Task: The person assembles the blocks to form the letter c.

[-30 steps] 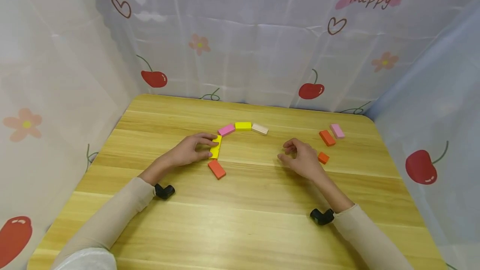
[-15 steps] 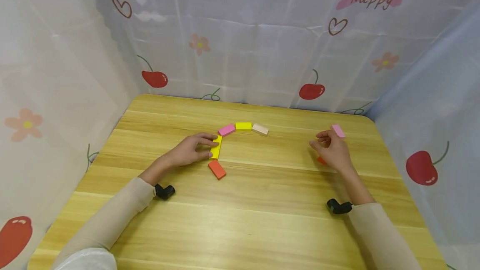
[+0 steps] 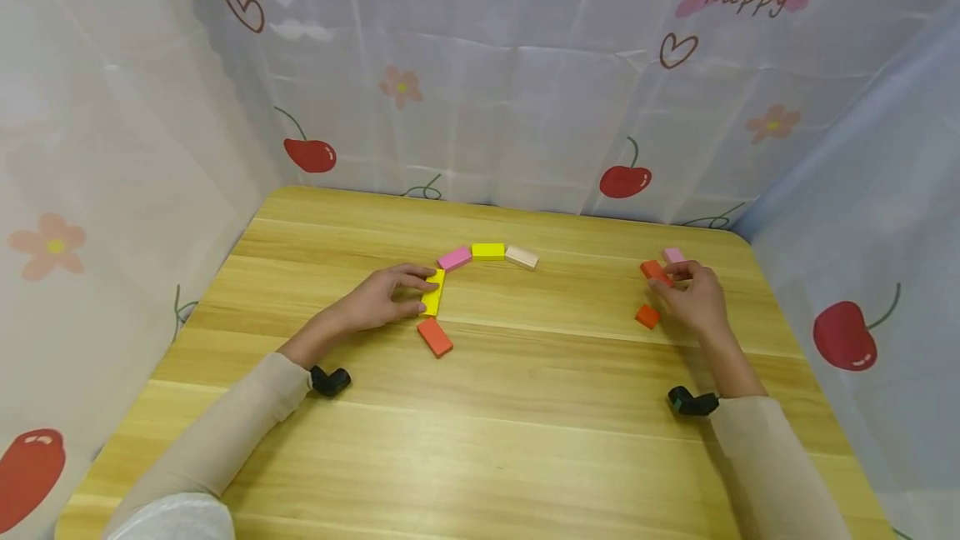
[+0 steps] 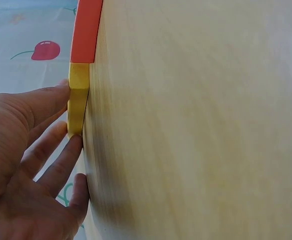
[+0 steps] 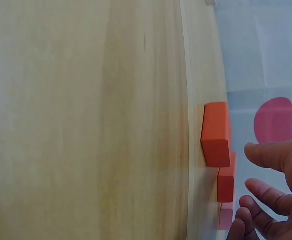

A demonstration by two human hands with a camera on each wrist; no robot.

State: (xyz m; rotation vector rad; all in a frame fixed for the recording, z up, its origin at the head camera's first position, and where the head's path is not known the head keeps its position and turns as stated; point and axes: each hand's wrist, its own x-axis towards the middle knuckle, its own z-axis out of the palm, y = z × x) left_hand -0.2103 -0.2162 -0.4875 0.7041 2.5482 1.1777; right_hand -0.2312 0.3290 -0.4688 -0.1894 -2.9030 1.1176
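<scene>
My left hand (image 3: 382,298) rests at a yellow block (image 3: 432,293), thumb near one end and fingertips at the other; the left wrist view shows the thumb and fingers against that yellow block (image 4: 78,95). A red block (image 3: 435,338) lies at its near end. At the right, my right hand (image 3: 693,297) is over an orange block (image 3: 655,272), thumb and fingers apart. Its fingers partly cover a pink block (image 3: 673,255). In the right wrist view, a gap shows between the hand (image 5: 281,195) and the orange blocks. A smaller-looking orange block (image 3: 648,316) lies nearer me.
Beyond the left hand, a darker pink block (image 3: 454,258), another yellow block (image 3: 488,252) and a pale wood block (image 3: 522,257) continue the curved row. The wooden table (image 3: 480,440) is bordered by printed curtains (image 3: 510,107) at the back and sides.
My right hand has moved right and away from me, from left of the small orange block to the farther orange block. The left hand has stayed at the yellow block.
</scene>
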